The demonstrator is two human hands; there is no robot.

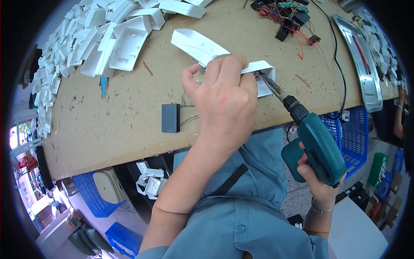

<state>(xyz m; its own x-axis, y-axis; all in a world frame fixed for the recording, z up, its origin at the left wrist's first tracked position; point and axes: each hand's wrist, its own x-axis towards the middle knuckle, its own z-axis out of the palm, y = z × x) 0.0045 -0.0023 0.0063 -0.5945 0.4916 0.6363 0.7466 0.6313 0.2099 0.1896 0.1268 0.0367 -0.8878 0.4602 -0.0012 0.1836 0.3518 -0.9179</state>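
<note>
My left hand [226, 97] is closed over a white plastic housing [264, 65], its fingertips bent down at the housing's left side. The housing lies with its hollow side toward me. My right hand [317, 181] grips a green pistol-shaped power screwdriver [319, 140] by its handle. The screwdriver's metal tip reaches inside the housing, close to my left fingers; the exact contact point is hidden. Another white plastic shell [200, 45] lies just beyond my left hand. A black rectangular box [170, 118] sits left of my wrist, with thin leads running under the hand.
A large heap of white shells [127, 47] covers the far left of the table [108, 138]. Black parts with red wires [286, 23] lie at the far right. A metal tray [360, 64] and a black cable [340, 64] lie along the right side. Blue crates [355, 138] stand below.
</note>
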